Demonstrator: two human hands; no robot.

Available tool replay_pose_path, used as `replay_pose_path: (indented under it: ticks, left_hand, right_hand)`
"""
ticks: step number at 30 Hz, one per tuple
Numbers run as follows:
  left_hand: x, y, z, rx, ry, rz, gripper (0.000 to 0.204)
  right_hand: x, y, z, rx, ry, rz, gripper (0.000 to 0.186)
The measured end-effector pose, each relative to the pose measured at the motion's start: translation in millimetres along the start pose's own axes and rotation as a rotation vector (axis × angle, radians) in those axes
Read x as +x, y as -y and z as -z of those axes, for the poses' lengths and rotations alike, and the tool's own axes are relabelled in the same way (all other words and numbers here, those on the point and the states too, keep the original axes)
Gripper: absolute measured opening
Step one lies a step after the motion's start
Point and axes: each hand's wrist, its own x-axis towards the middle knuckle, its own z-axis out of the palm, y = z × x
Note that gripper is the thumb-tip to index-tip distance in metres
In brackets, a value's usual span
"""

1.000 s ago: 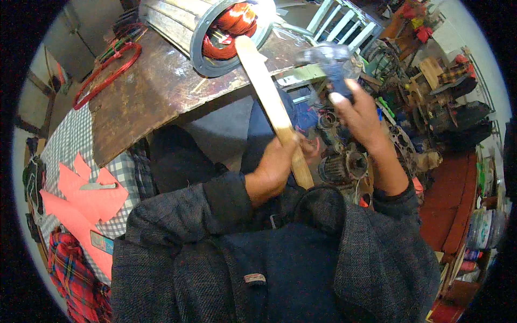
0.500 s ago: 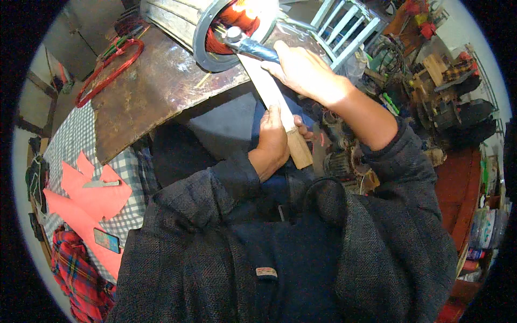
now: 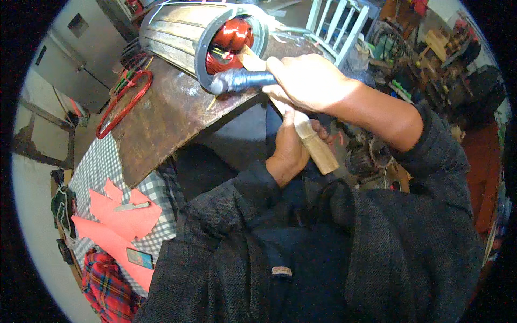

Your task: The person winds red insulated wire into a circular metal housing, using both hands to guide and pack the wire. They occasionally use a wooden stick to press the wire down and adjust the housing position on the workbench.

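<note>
My right hand (image 3: 312, 81) is closed round the dark taped handle of a hammer (image 3: 242, 81), whose head is blurred by motion. The hammer lies across the view just in front of a cylindrical motor housing (image 3: 175, 35) with a ribbed outside. Copper windings (image 3: 234, 35) show in its open end. My left hand (image 3: 288, 148) grips a flat pale wooden bar (image 3: 321, 153) with a thicker near end. Its far part runs up behind the hammer and my right hand, and its tip reaches the windings in the housing mouth.
The housing lies on a worn brown tabletop (image 3: 156, 124) with a loop of red wire (image 3: 110, 121). At left, a checked cloth (image 3: 89, 161) bears pink sheets (image 3: 118, 226), a knife (image 3: 132, 206) and a phone (image 3: 140, 258). A pale slatted chair (image 3: 336, 32) stands beyond; clutter fills the right.
The hammer head has come down from the housing mouth toward me, across the wooden bar. My left hand keeps its grip on the bar. The whole view has turned slightly.
</note>
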Motion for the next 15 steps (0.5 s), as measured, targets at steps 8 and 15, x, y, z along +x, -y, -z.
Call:
replay_pose_path:
  ticks: [8, 15]
  left_hand:
    - [-58.5, 13.1, -26.8, 0.227, -0.082, 0.025, 0.046]
    - [-51.8, 15.3, -19.9, 0.145, -0.043, -0.075, 0.046]
  right_hand:
    - [-64.2, 46.6, 29.0, 0.106, -0.142, 0.177, 0.040]
    - [-79.1, 35.3, 20.8, 0.208, -0.239, 0.100, 0.048]
